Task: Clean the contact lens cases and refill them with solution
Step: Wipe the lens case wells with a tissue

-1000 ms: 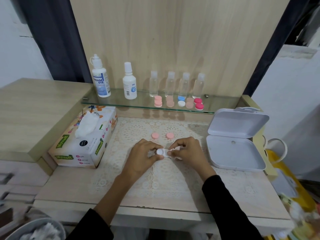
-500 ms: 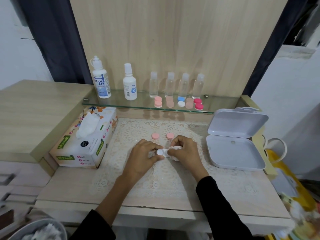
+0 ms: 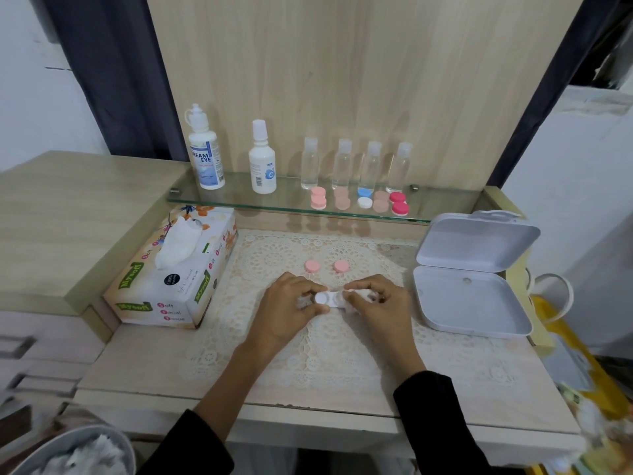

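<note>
Left hand point(image 3: 287, 303) pinched the lens case point(image 3: 325, 299); right hand point(image 3: 380, 303) pinched tissue point(image 3: 351, 307) against it, best twisted gently inside each well.

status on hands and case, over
Left hand pinches case. Right hand holds tissue against it. Caps off, on mat behind hands, not in the way.
</note>
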A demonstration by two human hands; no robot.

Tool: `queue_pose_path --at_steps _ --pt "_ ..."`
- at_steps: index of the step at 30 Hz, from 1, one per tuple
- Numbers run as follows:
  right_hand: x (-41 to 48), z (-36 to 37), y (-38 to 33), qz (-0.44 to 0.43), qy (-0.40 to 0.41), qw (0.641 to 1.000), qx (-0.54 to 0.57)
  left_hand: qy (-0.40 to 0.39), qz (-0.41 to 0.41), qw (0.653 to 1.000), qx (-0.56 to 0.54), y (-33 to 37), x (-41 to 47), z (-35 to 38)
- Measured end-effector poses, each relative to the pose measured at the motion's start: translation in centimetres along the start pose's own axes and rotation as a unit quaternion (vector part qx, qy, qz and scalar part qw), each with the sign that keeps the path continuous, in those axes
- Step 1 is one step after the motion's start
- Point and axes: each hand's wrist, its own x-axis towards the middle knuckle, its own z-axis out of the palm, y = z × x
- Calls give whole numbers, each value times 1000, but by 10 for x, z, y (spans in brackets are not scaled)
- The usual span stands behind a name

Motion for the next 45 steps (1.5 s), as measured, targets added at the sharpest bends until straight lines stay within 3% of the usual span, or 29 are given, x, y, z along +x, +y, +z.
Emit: queue_pose_path --at_steps 2,5,9,12,14,16,18,20,23,26,31,36,45 --pt "-2 5 1 -75 -10 993 -86 0 -1 1000 -1 1 0 0" --pt "-4 7 5 -202 -8 948 -244 -1 0 1000 -1 2 0 0" --pt "-5 5 10 -248 17 906 -343 -2 -1 1000 6 2 -1 -1" --pt "-6 5 6 -242 12 910 -335 -2 -1 1000 10 3 -1 -1" --pt "-6 5 7 -200 -3 937 -287 -3 -2 1000 13 3 -1 -1" --pt "-1 2 8 -75 -48 989 -117 0 -2 1000 15 3 -1 -1" --pt "2 1 5 29 -65 994 84 2 0 1000 11 3 -1 -1" --pt "4 -1 -3 33 -40 990 128 2 4 1000 1 3 -1 -1" --pt "5 5 -9 4 -18 997 71 5 8 1000 -7 4 -1 -1" --pt "4 16 -7 -51 -55 994 -73 3 12 1000 -5 5 -2 -1" --pt "16 12 -6 -179 -118 942 -257 4 10 1000 12 5 -2 -2" --pt "7 13 -6 -199 -123 941 -246 10 7 1000 19 7 -2 -3" --pt "-15 21 -3 -225 -39 940 -254 13 2 1000 16 10 -3 -4"
